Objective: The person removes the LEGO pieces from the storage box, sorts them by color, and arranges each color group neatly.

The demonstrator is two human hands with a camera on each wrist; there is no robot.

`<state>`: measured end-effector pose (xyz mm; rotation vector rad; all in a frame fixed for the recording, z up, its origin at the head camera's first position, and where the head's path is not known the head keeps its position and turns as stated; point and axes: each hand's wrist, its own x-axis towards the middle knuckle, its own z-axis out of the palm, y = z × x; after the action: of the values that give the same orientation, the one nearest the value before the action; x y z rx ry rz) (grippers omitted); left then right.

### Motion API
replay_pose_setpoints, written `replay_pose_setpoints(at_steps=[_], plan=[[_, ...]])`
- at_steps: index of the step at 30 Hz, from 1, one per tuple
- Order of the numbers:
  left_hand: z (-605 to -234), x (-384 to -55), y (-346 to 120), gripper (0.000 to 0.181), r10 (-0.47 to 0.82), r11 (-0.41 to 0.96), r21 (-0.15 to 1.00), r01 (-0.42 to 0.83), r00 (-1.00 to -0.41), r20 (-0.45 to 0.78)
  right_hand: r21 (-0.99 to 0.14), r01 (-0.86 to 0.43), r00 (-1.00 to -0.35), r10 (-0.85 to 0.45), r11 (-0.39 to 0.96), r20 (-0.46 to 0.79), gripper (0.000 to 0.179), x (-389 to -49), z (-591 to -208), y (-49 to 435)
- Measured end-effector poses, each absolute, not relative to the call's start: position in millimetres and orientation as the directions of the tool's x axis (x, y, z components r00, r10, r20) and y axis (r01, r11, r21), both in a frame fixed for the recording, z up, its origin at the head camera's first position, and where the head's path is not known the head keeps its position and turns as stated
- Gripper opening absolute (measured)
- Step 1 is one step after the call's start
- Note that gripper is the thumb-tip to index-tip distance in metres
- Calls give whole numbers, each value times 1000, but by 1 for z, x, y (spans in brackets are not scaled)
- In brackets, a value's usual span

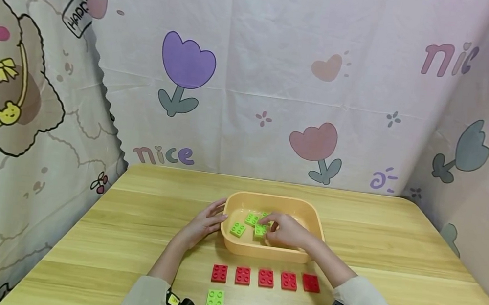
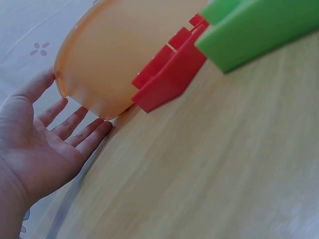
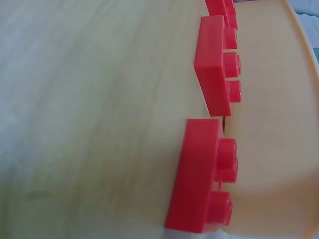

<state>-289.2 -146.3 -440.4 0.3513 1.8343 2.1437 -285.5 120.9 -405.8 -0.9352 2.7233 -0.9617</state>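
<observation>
My left hand point(image 1: 203, 224) rests on the left end of a pale orange plastic bin point(image 1: 261, 253), its thumb near the rim. In the left wrist view, the fingers of that left hand point(image 2: 50, 144) are spread and lightly bent, their tips against the bin wall point(image 2: 99, 74). Inside the bin my right hand point(image 1: 286, 230) pinches a green toy building brick point(image 1: 260, 231) between thumb and index finger. Other green bricks lie in the bin, among them a green brick point(image 1: 237, 229) at the left and a green brick point(image 1: 252, 219) farther back. The right wrist view does not show the right hand.
In front of the bin several red bricks point(image 1: 266, 278) form a row, studs up. One green brick point(image 1: 214, 300) lies before the leftmost red brick point(image 1: 219, 273). All stand on a wooden table point(image 1: 169, 194), with a printed cloth point(image 1: 249, 148) hanging behind.
</observation>
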Motion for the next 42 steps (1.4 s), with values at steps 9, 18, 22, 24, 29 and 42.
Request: replay_pose_setpoints(at_steps=[9, 18, 22, 24, 29, 42], plan=[[-442, -290, -147, 62, 385, -133, 990, -54, -923, 1, -596, -542, -795, -592, 592, 135, 30, -279, -399, 125], [-441, -290, -147, 62, 389, -125, 990, -60, -921, -7, -644, -535, -794, -587, 547, 162, 30, -266, -392, 128], [-440, -289, -146, 62, 391, -123, 991, -58, -920, -5, -669, -531, -794, -582, 520, 178, 30, -259, -390, 129], [-440, -289, -147, 62, 396, -123, 991, -54, -918, -1, -673, -534, -793, -579, 511, 189, 29, -256, -390, 129], [-440, -289, -147, 62, 401, -124, 991, -50, -916, 4, -669, -548, -792, -570, 502, 220, 29, -250, -390, 130], [-441, -289, -147, 63, 391, -131, 990, -52, -921, 3, -644, -577, -790, -543, 502, 285, 28, -224, -376, 124]])
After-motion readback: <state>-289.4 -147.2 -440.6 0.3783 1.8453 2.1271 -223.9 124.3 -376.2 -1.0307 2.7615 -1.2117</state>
